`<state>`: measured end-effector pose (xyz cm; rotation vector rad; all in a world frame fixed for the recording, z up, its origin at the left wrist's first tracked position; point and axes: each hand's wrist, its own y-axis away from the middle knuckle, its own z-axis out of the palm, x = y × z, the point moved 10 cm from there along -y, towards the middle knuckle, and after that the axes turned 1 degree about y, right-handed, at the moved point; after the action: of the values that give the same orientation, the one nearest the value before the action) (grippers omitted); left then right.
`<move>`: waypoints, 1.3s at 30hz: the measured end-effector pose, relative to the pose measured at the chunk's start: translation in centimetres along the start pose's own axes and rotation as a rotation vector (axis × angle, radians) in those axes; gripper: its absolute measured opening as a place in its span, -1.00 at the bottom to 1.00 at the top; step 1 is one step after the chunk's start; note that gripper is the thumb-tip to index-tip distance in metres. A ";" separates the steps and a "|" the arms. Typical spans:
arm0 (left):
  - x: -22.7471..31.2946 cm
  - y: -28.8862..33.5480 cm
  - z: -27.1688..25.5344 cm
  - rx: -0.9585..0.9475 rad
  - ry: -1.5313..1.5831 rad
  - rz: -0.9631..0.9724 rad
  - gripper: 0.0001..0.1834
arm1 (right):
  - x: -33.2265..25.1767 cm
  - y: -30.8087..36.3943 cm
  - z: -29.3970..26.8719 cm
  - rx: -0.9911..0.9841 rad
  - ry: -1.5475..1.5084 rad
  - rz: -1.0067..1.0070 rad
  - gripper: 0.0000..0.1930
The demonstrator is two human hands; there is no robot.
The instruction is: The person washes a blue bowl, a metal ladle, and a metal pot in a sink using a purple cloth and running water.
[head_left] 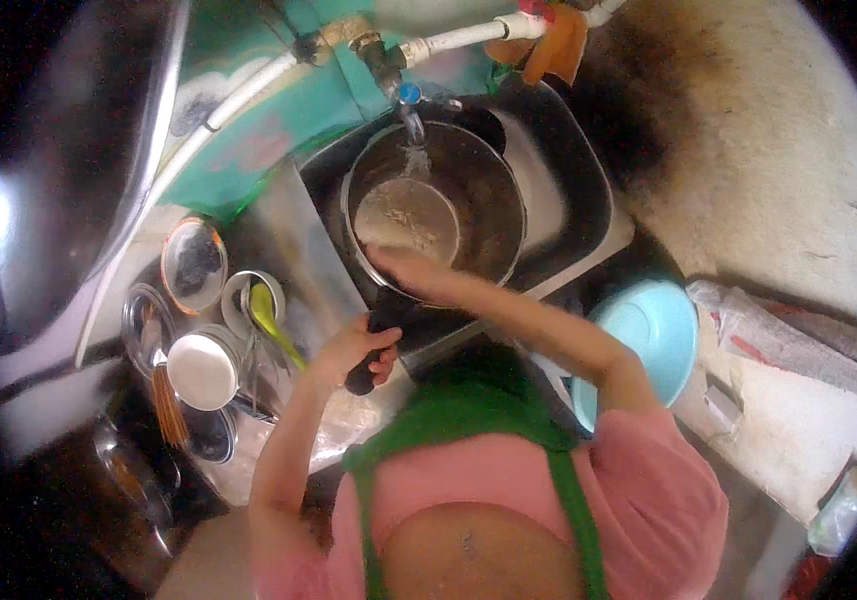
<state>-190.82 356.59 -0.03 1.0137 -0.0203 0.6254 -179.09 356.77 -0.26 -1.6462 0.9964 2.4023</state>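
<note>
A deep metal pot sits tilted in the sink under a running tap, with cloudy water in its bottom. My left hand is closed around the pot's black handle, on the side nearest me. Over the near rim reaches my right hand, down inside the pot against its left wall. Its fingers are blurred and partly hidden, so I cannot make out whether they hold anything.
Left of the sink stand a white cup, several bowls and a yellow-green spoon. A light-blue basin is at the right. White pipes run along the wall, with an orange cloth hanging from one.
</note>
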 end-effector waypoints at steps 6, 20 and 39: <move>1.9 -2.3 -1.3 0.041 -0.082 0.023 -0.82 | 9.4 -0.1 -10.7 -0.441 0.998 -0.264 -0.69; 2.7 -2.7 -3.4 0.108 -0.078 -0.026 -0.81 | 9.6 -7.9 -6.3 -0.121 1.051 0.000 -0.73; 3.9 -4.9 -3.3 0.061 -0.002 -0.019 -0.77 | -3.3 -9.5 -19.8 -0.367 1.593 -0.213 -0.47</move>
<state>-186.04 359.23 -4.55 1.0726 0.0065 0.6111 -157.77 354.56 -6.22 -3.5027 0.2361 0.7377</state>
